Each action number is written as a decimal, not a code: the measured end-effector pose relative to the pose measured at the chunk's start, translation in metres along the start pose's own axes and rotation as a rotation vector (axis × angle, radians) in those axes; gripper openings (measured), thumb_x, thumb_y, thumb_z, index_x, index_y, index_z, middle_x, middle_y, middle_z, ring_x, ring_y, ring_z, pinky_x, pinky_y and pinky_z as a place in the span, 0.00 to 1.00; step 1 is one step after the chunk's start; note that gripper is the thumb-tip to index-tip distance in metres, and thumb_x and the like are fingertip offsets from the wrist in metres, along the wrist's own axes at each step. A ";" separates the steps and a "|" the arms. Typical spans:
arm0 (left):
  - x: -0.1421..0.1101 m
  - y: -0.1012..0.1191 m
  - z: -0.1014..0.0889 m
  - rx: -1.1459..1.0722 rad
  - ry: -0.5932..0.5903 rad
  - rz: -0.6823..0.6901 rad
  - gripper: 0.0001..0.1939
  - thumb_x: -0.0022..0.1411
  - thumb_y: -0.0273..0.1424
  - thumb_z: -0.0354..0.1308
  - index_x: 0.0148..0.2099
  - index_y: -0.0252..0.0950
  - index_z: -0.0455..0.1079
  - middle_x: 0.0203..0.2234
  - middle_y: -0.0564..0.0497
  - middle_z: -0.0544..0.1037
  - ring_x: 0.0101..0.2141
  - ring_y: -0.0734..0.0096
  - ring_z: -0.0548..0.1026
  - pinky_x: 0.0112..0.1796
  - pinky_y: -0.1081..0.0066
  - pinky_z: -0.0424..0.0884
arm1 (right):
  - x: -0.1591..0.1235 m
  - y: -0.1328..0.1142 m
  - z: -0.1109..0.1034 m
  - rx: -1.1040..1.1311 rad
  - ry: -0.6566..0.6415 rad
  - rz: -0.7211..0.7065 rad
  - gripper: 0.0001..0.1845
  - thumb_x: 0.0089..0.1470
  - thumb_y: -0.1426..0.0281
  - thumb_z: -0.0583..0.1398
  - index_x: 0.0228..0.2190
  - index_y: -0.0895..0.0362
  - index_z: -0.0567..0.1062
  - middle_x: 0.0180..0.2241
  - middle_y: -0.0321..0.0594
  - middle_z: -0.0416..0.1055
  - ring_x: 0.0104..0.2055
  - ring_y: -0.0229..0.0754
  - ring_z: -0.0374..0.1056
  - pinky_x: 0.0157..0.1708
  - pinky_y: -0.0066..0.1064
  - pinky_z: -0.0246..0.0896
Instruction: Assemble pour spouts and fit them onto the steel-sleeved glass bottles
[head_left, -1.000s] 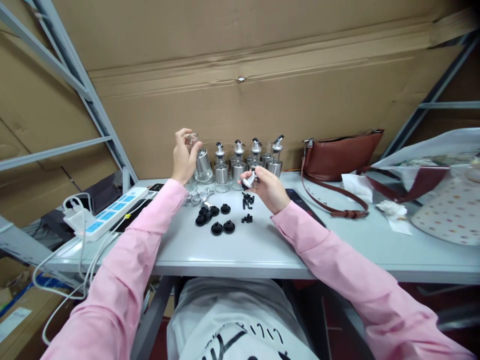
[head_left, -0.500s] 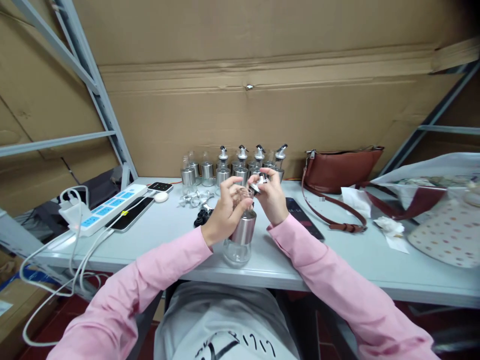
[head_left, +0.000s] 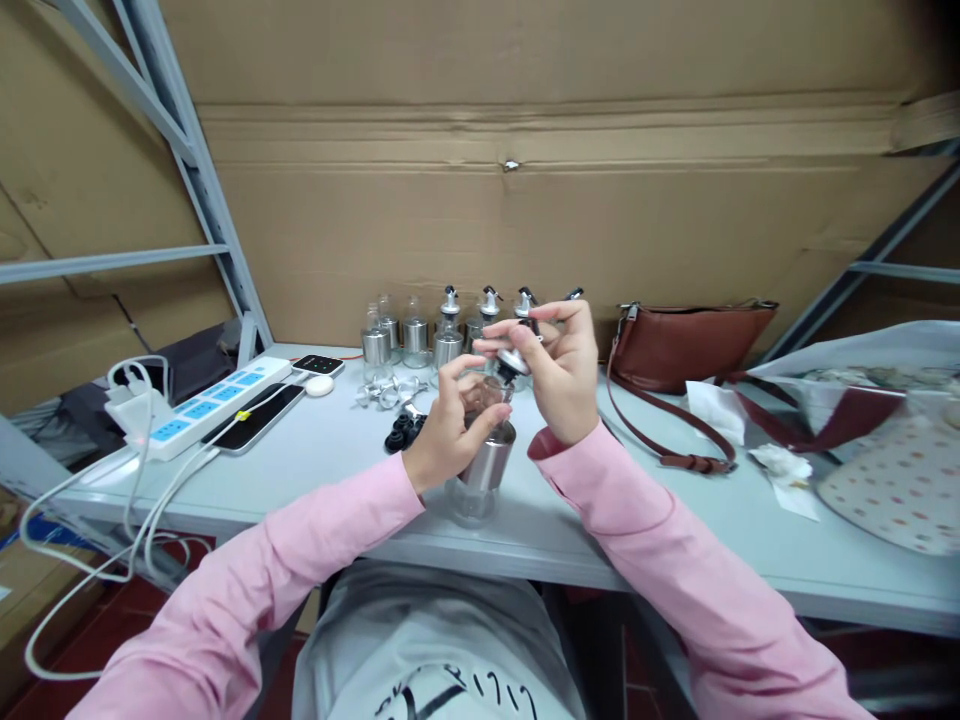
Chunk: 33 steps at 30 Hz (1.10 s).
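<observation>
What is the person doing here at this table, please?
A person in pink sleeves works with both hands at a table. The left hand holds a tilted glass bottle near its neck. The right hand holds a pour spout at its mouth, not seated in it. Behind stand more bottles, some already topped. Black parts lie beside the left hand.

Head view: forward (and down), table (head_left: 330,435) close.

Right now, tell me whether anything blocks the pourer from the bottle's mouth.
Nothing visible does: the pourer, held tilted in the right hand, is close above the mouth of the bottle, and the left hand grips the neck from the side. Whether pourer and bottle touch is unclear.
</observation>
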<state>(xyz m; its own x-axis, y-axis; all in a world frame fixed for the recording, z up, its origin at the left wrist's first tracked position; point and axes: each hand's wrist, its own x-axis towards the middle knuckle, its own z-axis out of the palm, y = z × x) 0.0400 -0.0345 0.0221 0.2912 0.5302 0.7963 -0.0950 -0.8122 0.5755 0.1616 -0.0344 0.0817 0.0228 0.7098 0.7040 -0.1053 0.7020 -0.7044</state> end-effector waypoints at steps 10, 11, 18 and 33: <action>0.002 0.003 -0.003 0.067 -0.086 0.059 0.22 0.64 0.39 0.50 0.56 0.42 0.47 0.46 0.44 0.68 0.35 0.69 0.75 0.35 0.68 0.75 | -0.010 0.006 -0.002 -0.106 -0.049 -0.033 0.11 0.53 0.58 0.58 0.34 0.50 0.65 0.32 0.37 0.72 0.38 0.42 0.72 0.38 0.36 0.67; 0.002 0.003 -0.004 0.077 -0.090 0.053 0.22 0.64 0.39 0.50 0.56 0.42 0.48 0.48 0.43 0.67 0.36 0.68 0.75 0.35 0.68 0.75 | -0.010 0.007 -0.002 -0.117 -0.041 -0.055 0.11 0.54 0.58 0.57 0.34 0.50 0.64 0.32 0.37 0.73 0.38 0.42 0.72 0.38 0.37 0.67; -0.002 0.002 -0.006 0.043 -0.101 0.019 0.21 0.64 0.38 0.51 0.56 0.41 0.51 0.55 0.41 0.62 0.39 0.68 0.73 0.41 0.64 0.73 | -0.013 0.017 -0.007 -0.274 -0.001 -0.164 0.09 0.56 0.60 0.55 0.35 0.51 0.66 0.30 0.35 0.75 0.29 0.39 0.72 0.31 0.34 0.68; -0.003 -0.010 -0.009 -0.027 -0.128 0.061 0.15 0.63 0.40 0.52 0.46 0.41 0.51 0.46 0.47 0.64 0.36 0.75 0.73 0.37 0.70 0.72 | -0.017 0.010 -0.006 -0.581 -0.101 -0.537 0.06 0.59 0.66 0.54 0.35 0.55 0.68 0.31 0.38 0.77 0.34 0.38 0.75 0.30 0.27 0.70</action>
<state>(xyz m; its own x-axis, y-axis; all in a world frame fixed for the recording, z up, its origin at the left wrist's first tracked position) 0.0312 -0.0258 0.0154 0.4034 0.4427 0.8008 -0.1416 -0.8345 0.5326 0.1659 -0.0393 0.0618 -0.1697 0.2764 0.9459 0.4302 0.8843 -0.1813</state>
